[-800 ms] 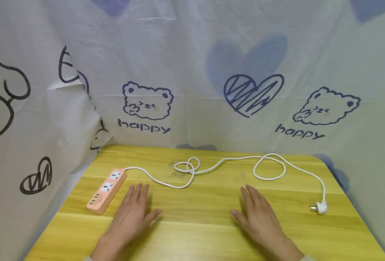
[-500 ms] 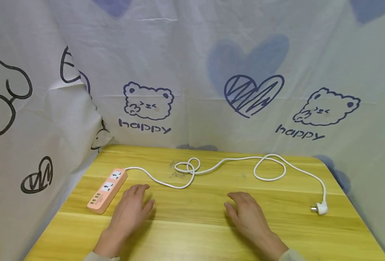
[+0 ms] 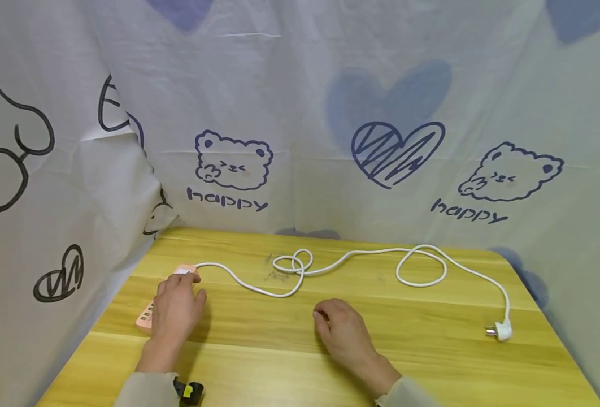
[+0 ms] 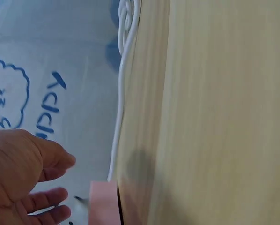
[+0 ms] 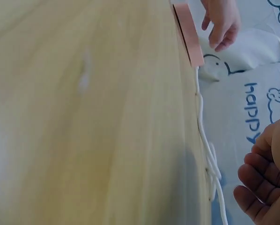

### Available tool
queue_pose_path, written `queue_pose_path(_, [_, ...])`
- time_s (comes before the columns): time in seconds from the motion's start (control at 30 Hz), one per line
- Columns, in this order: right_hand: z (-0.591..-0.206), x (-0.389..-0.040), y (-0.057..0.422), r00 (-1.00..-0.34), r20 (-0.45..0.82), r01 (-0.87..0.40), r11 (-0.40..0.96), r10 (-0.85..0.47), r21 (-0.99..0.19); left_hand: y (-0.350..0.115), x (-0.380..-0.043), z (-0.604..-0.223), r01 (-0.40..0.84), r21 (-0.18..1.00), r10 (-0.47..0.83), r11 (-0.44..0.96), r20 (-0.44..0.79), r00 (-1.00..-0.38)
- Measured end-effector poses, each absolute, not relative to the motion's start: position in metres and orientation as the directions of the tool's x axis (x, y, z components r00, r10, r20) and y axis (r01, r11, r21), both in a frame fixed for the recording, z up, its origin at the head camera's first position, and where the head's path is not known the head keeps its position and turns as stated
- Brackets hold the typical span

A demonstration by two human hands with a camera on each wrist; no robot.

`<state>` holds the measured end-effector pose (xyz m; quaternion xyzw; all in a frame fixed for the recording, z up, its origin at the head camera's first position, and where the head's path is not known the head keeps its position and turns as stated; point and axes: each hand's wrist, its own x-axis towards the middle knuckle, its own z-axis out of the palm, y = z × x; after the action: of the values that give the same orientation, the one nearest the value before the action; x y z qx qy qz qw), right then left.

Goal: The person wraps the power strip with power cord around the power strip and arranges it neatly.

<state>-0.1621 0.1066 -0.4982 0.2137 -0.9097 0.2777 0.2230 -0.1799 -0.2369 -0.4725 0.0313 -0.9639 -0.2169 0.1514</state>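
Note:
A pink power strip (image 3: 144, 320) lies at the left of the table, partly hidden in the head view by my left hand (image 3: 174, 305). That hand hovers over the strip with loosely bent fingers; the right wrist view shows a gap between the hand and the strip (image 5: 189, 35). From the strip's far end a white cord (image 3: 274, 294) runs across the table, looped in two places, to a white plug (image 3: 503, 330) at the right. My right hand (image 3: 347, 334) is over the middle of the table, its fingers loosely curled around nothing.
The yellow wooden table (image 3: 259, 373) has a white curtain (image 3: 310, 192) with printed bears and hearts behind it and along its sides. A black wrist camera (image 3: 192, 392) sits at my left sleeve.
My left hand has moved left from beside the power strip to above it. My right hand has moved left, its fingers curling more. The strip and cord have stayed in place.

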Motion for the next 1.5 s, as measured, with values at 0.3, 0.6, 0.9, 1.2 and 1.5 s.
queue_pose_path(0.3, [-0.502, -0.167, 0.077, -0.828, 0.490, -0.510, 0.729, -0.273, -0.457, -0.249, -0.201, -0.483, -0.164, 0.416, -0.221, 0.894, 0.091, -0.971])
queue_pose_path(0.6, [-0.507, -0.173, 0.060, -0.846, 0.444, -0.504, 0.717, -0.296, -0.482, -0.255, -0.212, -0.485, -0.398, 0.383, -0.384, 0.834, -0.115, -0.916])
queue_pose_path(0.9, [-0.510, -0.177, 0.053, -0.848, 0.446, -0.503, 0.702, -0.288, -0.504, -0.237, -0.205, -0.466, -0.366, 0.507, -0.378, 0.781, -0.083, -0.922])
queue_pose_path(1.2, [-0.504, -0.183, 0.051, -0.815, 0.549, -0.527, 0.635, -0.187, -0.565, -0.198, -0.187, -0.431, -0.151, 0.659, -0.307, 0.737, 0.126, -0.943])
queue_pose_path(1.5, [-0.475, -0.196, 0.055, -0.815, 0.565, -0.531, 0.562, -0.131, -0.635, -0.163, -0.175, -0.404, -0.058, 0.715, -0.213, 0.697, 0.129, -0.968])
